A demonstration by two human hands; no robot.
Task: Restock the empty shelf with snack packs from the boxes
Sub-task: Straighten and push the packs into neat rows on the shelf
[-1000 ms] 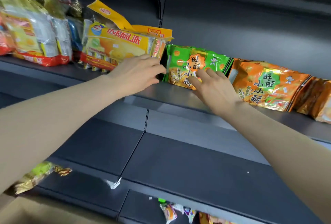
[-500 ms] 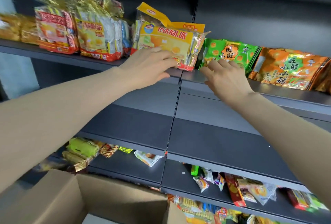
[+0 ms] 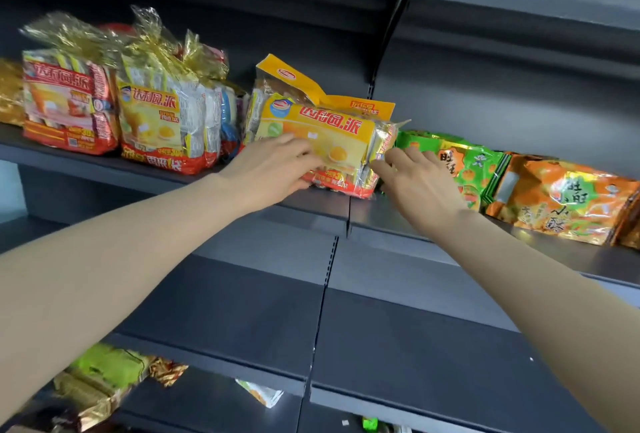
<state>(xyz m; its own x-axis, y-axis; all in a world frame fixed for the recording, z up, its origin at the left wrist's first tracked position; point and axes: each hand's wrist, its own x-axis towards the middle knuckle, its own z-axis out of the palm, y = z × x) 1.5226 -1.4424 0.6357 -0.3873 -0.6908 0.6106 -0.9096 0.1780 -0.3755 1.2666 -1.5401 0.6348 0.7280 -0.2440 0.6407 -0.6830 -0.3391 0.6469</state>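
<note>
On the grey shelf (image 3: 398, 225) at chest height, a yellow pack (image 3: 325, 135) stands at the seam between two shelf sections, just beside a green pack (image 3: 474, 162) lying to its right. The left hand (image 3: 273, 166) presses flat on the yellow pack's front, fingers nearly straight, gripping nothing. The right hand (image 3: 415, 183), fingers also extended, touches that pack's right end. An orange pack (image 3: 561, 197) lies further right

Shop: dark metal retail shelving (image 3: 242, 301), branded snack packs (image 3: 156, 128) lined along tiers.
</note>
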